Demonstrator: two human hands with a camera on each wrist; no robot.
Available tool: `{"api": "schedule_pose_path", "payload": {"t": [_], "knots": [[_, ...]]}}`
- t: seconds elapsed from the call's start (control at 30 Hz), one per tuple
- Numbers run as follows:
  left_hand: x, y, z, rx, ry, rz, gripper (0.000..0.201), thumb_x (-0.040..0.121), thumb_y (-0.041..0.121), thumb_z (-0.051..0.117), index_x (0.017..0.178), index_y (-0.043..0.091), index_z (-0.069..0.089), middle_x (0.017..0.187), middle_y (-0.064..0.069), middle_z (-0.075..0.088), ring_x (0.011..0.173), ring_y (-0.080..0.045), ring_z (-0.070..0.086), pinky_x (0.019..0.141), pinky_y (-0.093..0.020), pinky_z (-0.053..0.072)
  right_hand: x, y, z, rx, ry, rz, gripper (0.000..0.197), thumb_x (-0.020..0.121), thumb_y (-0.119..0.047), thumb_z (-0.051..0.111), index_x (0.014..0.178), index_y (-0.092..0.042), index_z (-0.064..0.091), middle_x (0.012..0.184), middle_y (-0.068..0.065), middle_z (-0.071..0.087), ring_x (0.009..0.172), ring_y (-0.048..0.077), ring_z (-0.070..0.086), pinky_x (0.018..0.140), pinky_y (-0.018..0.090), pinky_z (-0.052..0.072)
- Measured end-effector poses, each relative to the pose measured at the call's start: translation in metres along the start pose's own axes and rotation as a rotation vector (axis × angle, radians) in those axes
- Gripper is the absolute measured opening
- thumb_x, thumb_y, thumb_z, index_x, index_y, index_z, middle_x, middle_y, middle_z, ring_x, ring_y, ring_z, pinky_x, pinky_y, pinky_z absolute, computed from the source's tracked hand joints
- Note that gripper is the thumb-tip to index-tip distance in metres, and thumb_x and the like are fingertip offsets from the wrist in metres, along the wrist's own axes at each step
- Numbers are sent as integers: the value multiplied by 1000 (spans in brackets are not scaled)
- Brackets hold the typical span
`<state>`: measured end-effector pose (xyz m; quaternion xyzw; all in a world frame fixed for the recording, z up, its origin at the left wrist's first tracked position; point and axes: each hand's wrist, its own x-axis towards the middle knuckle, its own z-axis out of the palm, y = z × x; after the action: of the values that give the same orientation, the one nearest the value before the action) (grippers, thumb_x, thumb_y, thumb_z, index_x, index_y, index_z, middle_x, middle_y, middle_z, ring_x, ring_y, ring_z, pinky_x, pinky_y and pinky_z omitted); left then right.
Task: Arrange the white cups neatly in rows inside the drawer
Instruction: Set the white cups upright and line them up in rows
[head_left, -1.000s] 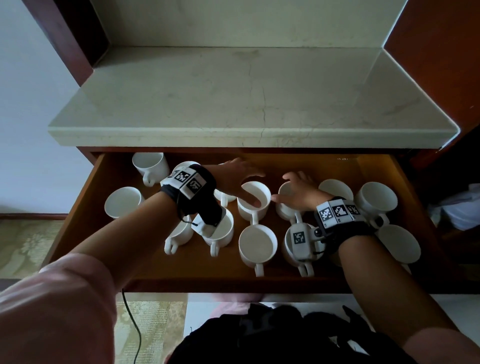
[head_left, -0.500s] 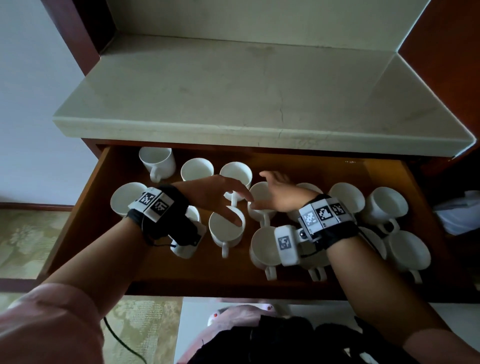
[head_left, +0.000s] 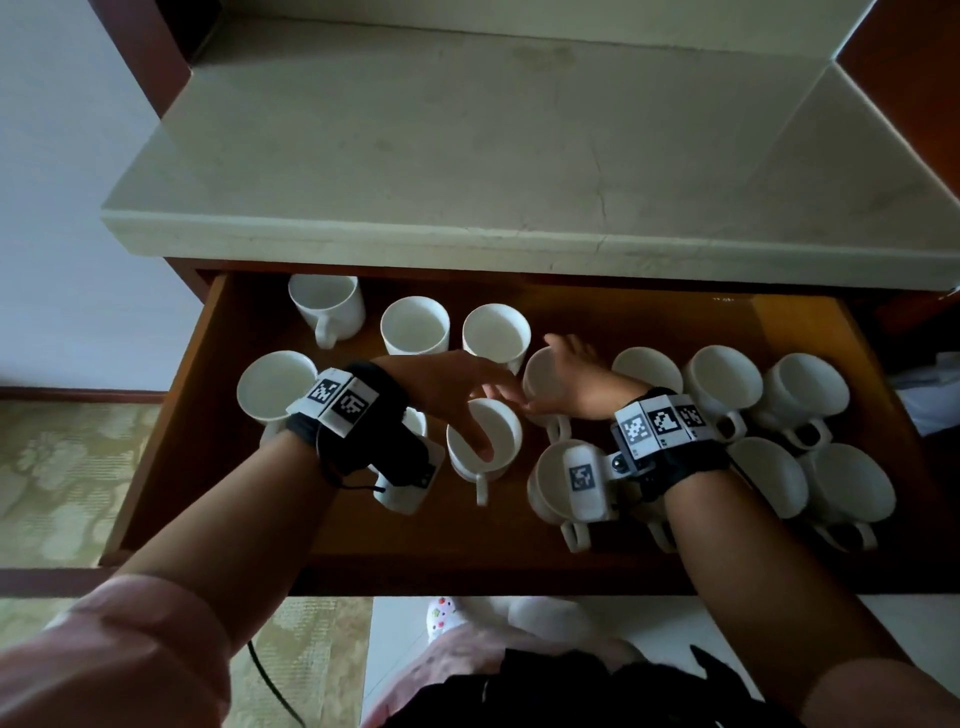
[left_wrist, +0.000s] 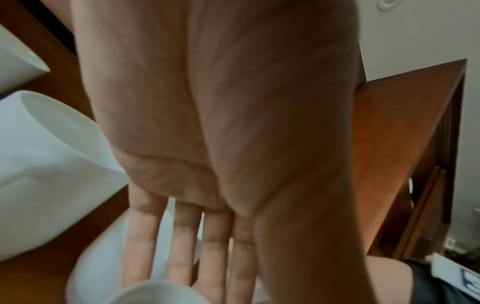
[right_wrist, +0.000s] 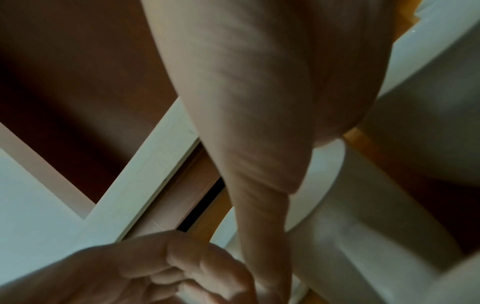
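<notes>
1. Left of the centre cup (head_left: 484, 439), three white cups (head_left: 415, 326) stand upright along the back wall of the drawer (head_left: 171, 415), a row exposed now that the left arm has drawn nearer.
2. The left hand (head_left: 452, 387) has slid from the back row onto the centre cup, fingers straight, one dipping inside its rim.
3. Just right of the centre cup, the right hand (head_left: 571, 382) has shifted leftward and cups a neighbouring cup (head_left: 540, 379); its fingers' curl I cannot tell.
4. Farther right, cups (head_left: 727, 382) cluster unevenly, so sorting remains.
</notes>
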<state>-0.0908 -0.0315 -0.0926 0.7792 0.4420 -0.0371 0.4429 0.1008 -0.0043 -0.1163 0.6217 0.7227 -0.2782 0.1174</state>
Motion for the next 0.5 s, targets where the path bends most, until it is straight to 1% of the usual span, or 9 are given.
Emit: {"api": "schedule_pose_path", "payload": {"t": [0.07,0.13,0.17,0.23,0.27,0.33,0.4,0.43,0.5], "knots": [[2,0,4,15,-50,-16,79,68,29,84,136,34,43,121,27,48,110,9,44,74,-1,35,1,2,0,-25,-7,-13,106,76,-46,72,151,-13,4,155,11,9,144,30,9,114,41,18],[4,-1,7,32,-111,-45,85,69,25,84,140,30,38,123,22,48,111,4,45,69,-3,38,2,2,1,-52,-14,-22,109,75,-45,73,151,-12,2,154,11,9,143,31,9,113,41,19],[6,-2,9,36,-134,-67,85,70,23,83,141,28,37,126,18,50,114,0,48,70,-6,40,2,2,1,-57,-14,-27,109,75,-45,73,151,-12,2,153,11,9,143,31,9,113,42,20],[9,-1,12,60,-153,-115,80,72,19,82,140,22,40,131,8,53,121,-9,50,82,-12,41,1,3,1,-57,-14,-29,108,75,-44,72,151,-12,1,153,11,9,142,32,9,112,42,21],[10,-1,13,75,-154,-128,75,73,17,81,137,21,43,128,8,54,121,-9,49,84,-12,40,1,3,1,-59,-13,-30,108,76,-44,72,151,-12,2,153,12,9,142,32,10,112,42,21],[10,-2,14,92,-152,-143,65,75,15,80,129,25,45,120,12,55,118,-4,47,85,-7,38,1,3,2,-69,-6,-33,108,76,-45,72,151,-11,2,153,12,10,142,32,11,112,41,21],[12,1,15,72,-176,-176,74,74,15,80,136,22,42,127,8,53,123,-7,46,90,-14,39,0,3,2,-67,4,-37,107,75,-45,72,150,-11,4,153,13,11,141,32,12,111,41,21],[14,-1,16,74,-173,-175,73,73,14,80,135,22,42,126,9,53,122,-6,46,89,-15,39,0,3,2,-64,11,-39,107,75,-45,72,150,-10,4,153,13,12,141,32,12,111,41,21],[16,-1,15,122,-181,-226,61,75,13,79,127,22,48,116,9,58,114,-8,52,81,-11,41,0,3,3,-61,16,-43,107,75,-45,72,150,-10,4,153,13,11,142,32,12,111,40,21]]}}
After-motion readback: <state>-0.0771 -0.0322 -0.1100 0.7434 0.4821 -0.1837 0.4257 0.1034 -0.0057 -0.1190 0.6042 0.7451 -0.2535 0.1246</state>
